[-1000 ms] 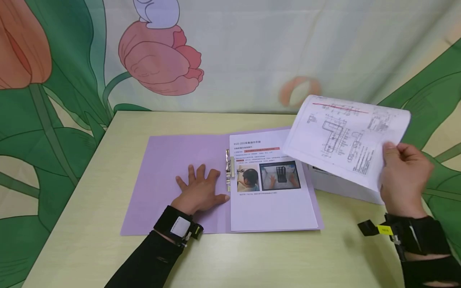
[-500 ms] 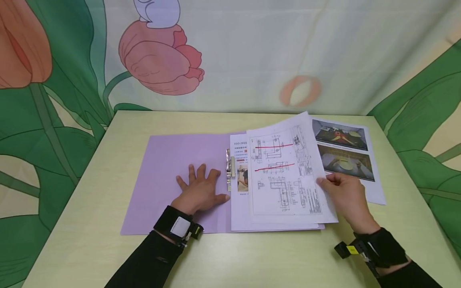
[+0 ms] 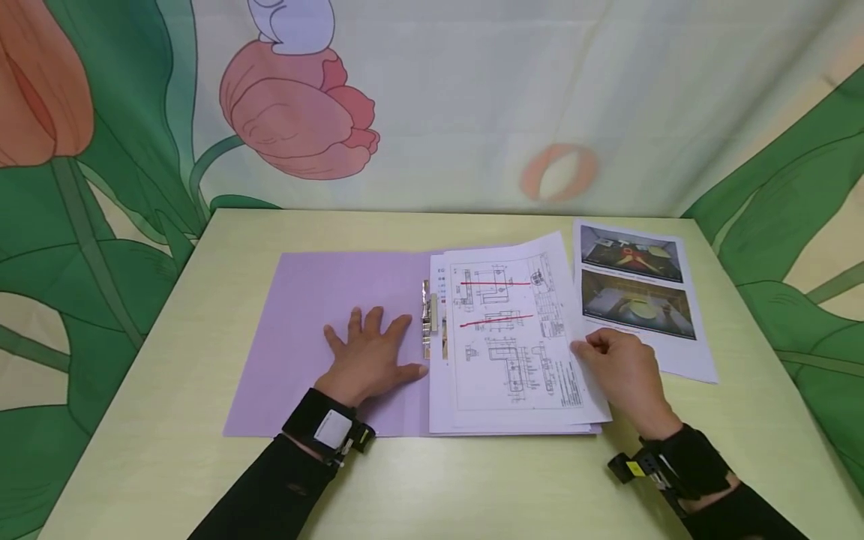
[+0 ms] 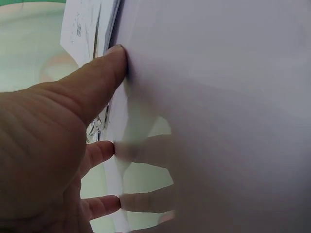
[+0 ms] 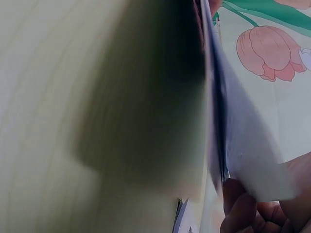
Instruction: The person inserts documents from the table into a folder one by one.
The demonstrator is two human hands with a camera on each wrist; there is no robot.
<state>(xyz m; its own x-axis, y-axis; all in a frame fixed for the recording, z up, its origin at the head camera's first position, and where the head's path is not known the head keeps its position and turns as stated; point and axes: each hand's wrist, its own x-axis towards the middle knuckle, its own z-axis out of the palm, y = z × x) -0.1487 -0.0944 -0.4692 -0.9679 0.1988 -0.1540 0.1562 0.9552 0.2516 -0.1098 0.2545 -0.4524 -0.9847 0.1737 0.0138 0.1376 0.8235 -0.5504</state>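
Note:
A purple folder (image 3: 324, 292) lies spread flat on the table, with a metal clip (image 3: 428, 319) along its spine. My left hand (image 3: 367, 360) rests on the folder's left cover, fingers spread, thumb toward the spine; the left wrist view shows its thumb and fingertips touching the cover. With my right hand (image 3: 624, 379) I pinch the right edge of a printed sheet (image 3: 520, 352) bearing technical drawings and two red lines. That sheet overlies the paper stack on the folder's right side, slightly askew, its left edge just right of the clip. In the right wrist view, curled fingers (image 5: 238, 208) hold the paper.
Right of the folder, a page with two photos (image 3: 685, 360) lies on the pale wooden table (image 3: 499, 487), partly behind my right hand. A curtain printed with flowers (image 3: 439, 97) hangs just behind the table's back edge.
My right hand has brought the drawing sheet from the raised position at right down and leftward onto the stack, then farther left toward the clip. My left hand stays in place.

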